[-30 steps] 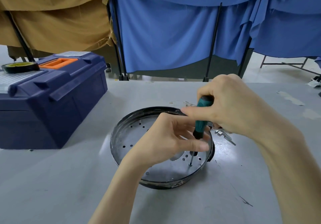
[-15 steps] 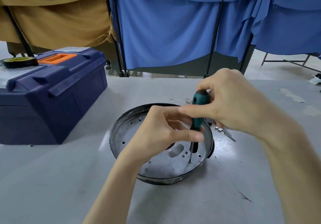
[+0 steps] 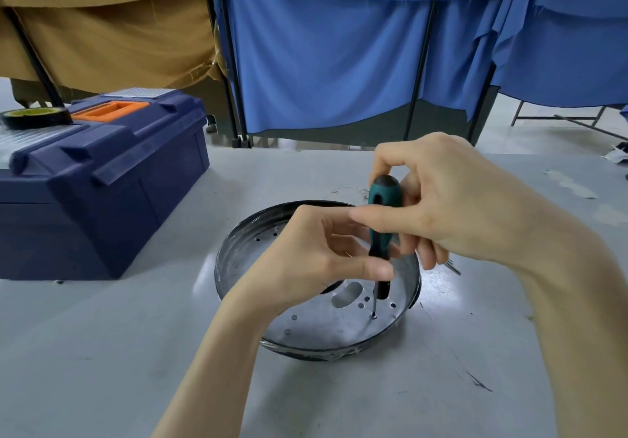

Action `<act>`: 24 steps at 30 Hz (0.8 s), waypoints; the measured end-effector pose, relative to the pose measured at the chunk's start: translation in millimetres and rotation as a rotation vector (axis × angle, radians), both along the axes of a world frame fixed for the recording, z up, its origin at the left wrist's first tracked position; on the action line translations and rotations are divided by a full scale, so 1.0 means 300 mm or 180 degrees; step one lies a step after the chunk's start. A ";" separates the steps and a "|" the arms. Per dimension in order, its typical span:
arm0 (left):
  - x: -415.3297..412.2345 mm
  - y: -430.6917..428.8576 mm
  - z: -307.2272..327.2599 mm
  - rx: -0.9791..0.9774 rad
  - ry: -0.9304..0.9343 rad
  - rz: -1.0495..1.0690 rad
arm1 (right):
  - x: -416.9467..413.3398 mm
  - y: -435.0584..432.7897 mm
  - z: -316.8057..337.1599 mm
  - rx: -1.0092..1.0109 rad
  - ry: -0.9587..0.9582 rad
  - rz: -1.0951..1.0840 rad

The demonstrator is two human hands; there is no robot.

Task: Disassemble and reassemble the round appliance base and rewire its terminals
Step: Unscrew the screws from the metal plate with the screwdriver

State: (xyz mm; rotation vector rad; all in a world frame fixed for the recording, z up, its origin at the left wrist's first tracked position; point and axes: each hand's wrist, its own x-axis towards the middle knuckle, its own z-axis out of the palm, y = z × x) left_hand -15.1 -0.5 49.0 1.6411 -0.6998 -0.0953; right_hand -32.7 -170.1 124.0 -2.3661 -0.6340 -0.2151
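Note:
The round metal appliance base, a shallow dark-rimmed pan with several holes in its floor, lies on the grey table in the middle of the head view. A green-and-black screwdriver stands nearly upright in it, its tip on a small screw near the right wall. My right hand grips the top of the handle. My left hand pinches the lower handle between thumb and fingers. Both hands hide the far part of the base.
A dark blue toolbox with an orange handle stands at the left, a roll of black tape on its lid. Small metal parts lie right of the base, thin wire behind it. Blue and tan curtains hang behind the table.
My right hand has turned on the handle, its fingers shifting round the top. The screwdriver stays upright on the same screw. The view has dipped slightly.

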 end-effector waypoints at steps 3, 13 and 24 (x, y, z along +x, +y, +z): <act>0.001 -0.024 -0.008 -0.0130 -0.0017 -0.0007 | -0.002 0.005 0.001 -0.0457 -0.0556 -0.0479; -0.006 0.001 0.003 0.0018 0.0028 -0.0393 | -0.025 0.002 0.019 -0.0158 -0.0458 -0.0070; 0.004 -0.026 -0.001 -0.0133 0.0100 -0.0404 | 0.000 0.005 0.011 -0.0401 -0.0415 -0.0414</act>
